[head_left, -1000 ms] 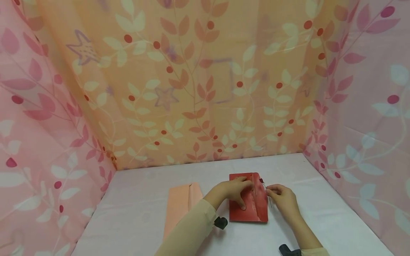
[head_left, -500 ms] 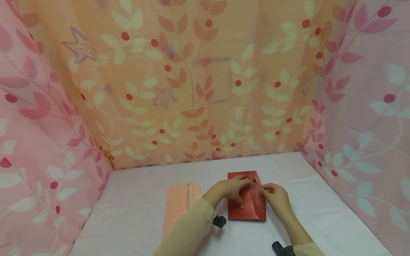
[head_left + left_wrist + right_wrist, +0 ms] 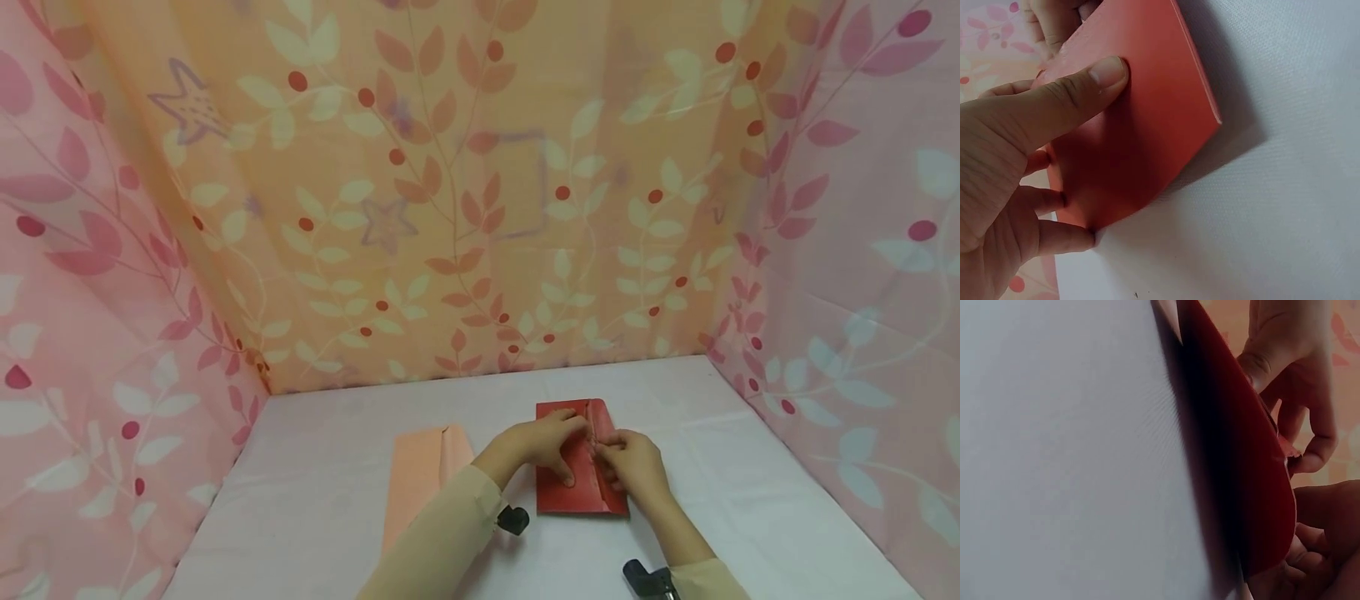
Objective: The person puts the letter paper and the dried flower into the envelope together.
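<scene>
The right hand (image 3: pixel 630 467) has moved left since a second ago. Then it was out past the right edge of the red envelope (image 3: pixel 577 492). Now it sits on the envelope, close to the left hand (image 3: pixel 543 446). The thin dark stick with a red tip that it held up then can't be seen now.

The red envelope lies flat on the white table (image 3: pixel 750 517), low in the middle of the head view. The left hand holds it down. In the left wrist view the thumb (image 3: pixel 1079 94) presses flat on the red paper (image 3: pixel 1147 125), and the other fingers (image 3: pixel 1054 200) curl round its left edge. So that hand has a hold on the envelope.

The right hand has bent fingers on the envelope's flap, right beside the left hand's fingertips. In the right wrist view the red paper (image 3: pixel 1235 462) is lifted up off the table, and fingers (image 3: pixel 1297 531) are tucked at its edge, low on the right. It looks like a pinch on the paper.

A pale orange envelope (image 3: pixel 423 475) lies to the left, near the left sleeve (image 3: pixel 442 542). Leafy pink and orange cloth walls (image 3: pixel 450 208) stand all around the table.
</scene>
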Demonstrator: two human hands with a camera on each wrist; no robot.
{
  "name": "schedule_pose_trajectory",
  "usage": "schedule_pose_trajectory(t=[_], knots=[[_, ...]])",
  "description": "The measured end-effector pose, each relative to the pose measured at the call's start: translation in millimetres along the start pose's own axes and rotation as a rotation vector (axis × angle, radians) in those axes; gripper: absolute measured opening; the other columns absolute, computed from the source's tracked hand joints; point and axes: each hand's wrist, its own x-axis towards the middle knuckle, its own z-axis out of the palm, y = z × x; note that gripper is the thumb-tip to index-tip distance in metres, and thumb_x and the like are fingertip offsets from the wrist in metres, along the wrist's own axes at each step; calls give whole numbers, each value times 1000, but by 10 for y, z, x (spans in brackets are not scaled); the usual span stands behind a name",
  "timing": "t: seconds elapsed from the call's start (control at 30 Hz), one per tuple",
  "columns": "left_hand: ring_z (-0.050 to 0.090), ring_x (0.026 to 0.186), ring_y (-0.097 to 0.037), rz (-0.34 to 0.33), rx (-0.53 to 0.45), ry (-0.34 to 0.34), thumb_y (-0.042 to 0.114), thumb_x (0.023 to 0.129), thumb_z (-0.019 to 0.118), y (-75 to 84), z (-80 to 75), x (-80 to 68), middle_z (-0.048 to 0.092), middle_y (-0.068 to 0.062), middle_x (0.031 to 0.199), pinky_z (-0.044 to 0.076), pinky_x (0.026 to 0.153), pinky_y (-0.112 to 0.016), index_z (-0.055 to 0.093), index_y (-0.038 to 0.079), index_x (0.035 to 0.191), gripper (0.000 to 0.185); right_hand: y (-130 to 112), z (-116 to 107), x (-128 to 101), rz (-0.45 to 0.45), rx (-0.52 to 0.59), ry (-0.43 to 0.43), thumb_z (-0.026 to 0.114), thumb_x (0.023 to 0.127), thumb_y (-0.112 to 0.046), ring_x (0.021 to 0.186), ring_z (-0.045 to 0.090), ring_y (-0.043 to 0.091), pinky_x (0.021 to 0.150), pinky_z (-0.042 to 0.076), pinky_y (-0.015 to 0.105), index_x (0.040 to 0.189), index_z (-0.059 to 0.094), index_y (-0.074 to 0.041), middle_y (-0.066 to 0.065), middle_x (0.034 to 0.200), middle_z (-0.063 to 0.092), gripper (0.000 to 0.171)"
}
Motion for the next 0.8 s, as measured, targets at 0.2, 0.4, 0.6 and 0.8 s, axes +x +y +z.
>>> schedule_pose_trajectory(t=[0.2,0.4,0.6,0.8], knots=[[32,151,-17,16,-5,13,37,73,94,-32,24,18,31,2,165,46,110,-50,52,39,134,74,-47,80,25,18,35,-9,76,92,-23,56,67,18,48,57,34,107,73,-2,6,76,74,26],[33,150,-16,7,-1,15,38,72,94,-34,32,25,31,4,165,47,110,-48,51,39,137,78,-61,131,38,8,72,-31,73,92,-17,53,64,16,48,56,34,114,74,0,7,82,74,28],[33,150,-16,9,-1,14,38,73,94,-36,28,25,30,3,165,46,111,-47,50,39,137,78,-59,142,59,-15,45,-62,69,88,-10,53,63,16,48,56,33,116,72,3,7,80,73,30],[32,151,-17,-7,-6,7,38,73,93,-13,17,-1,30,3,166,46,111,-49,48,39,143,84,-31,143,72,-41,-48,-91,65,84,-4,53,62,16,49,55,32,118,71,1,4,74,67,34]])
